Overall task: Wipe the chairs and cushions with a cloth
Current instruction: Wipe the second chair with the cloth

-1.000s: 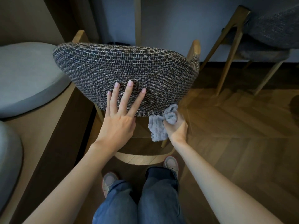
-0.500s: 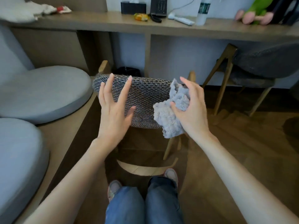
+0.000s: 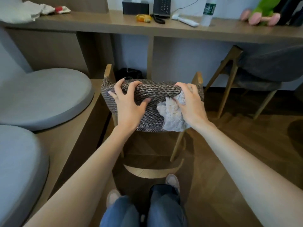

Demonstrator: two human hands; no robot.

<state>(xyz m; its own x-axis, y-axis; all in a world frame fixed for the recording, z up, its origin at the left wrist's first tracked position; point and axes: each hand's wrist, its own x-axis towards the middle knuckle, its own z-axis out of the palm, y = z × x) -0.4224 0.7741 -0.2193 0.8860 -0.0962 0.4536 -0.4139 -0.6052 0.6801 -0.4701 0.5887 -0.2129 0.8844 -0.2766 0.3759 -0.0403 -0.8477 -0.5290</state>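
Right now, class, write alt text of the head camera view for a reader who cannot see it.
A person's left hand grips the top edge of a woven chair back, while the right hand holds a fluffy grey cloth against it. Two round grey cushions lie to the left; a long desk stands behind.

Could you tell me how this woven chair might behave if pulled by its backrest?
The chair probably feels light: thin wooden legs. The left hand and right hand, holding the cloth, grip its top, so it may tip before sliding. The coarse weave should resist slipping.
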